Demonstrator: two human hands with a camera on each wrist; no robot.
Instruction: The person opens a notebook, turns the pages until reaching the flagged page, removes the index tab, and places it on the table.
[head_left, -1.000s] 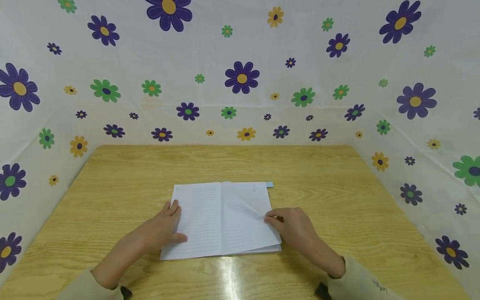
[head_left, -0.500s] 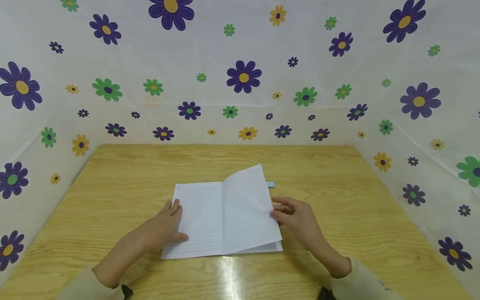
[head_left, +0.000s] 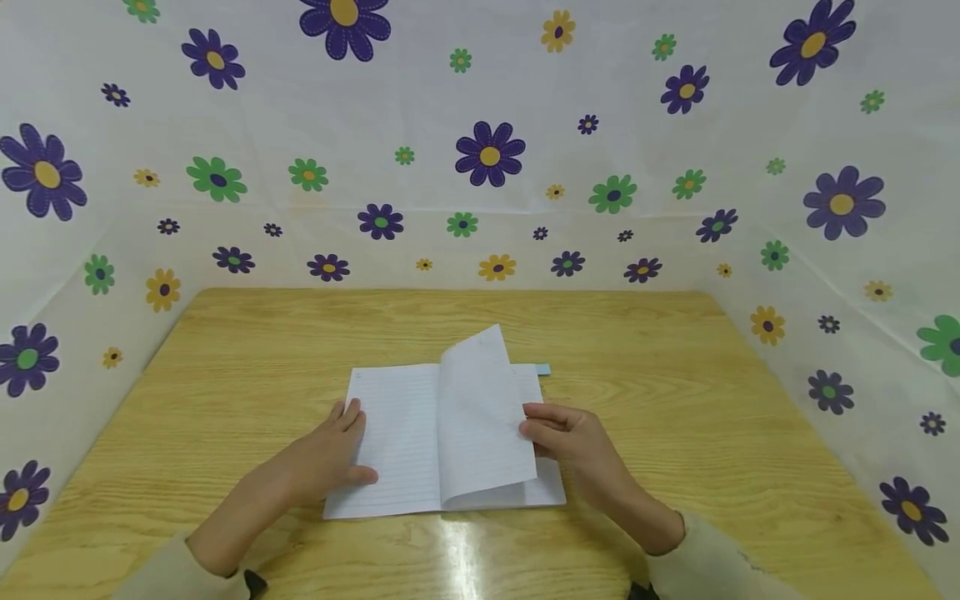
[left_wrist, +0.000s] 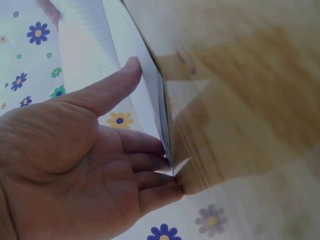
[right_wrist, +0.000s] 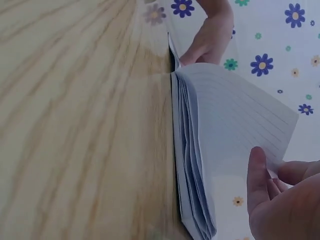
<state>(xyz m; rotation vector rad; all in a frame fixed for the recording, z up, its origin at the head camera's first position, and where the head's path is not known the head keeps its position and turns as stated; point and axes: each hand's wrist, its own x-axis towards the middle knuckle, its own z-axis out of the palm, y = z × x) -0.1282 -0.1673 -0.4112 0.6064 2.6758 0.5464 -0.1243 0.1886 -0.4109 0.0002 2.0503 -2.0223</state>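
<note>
Right grip (head_left: 581,446) pinches page (head_left: 482,417) partly covering notebook (head_left: 396,442); flowered cloth (head_left: 517,100) beyond.

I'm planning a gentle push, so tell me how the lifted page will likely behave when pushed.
The page is probably floppy, since it curves up from the notebook. It looks light, pinched only near its edge by the right hand. It may crease easily, its edge looking thin.

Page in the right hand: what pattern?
The page has thin ruled lines, clearest in the right wrist view.
</note>
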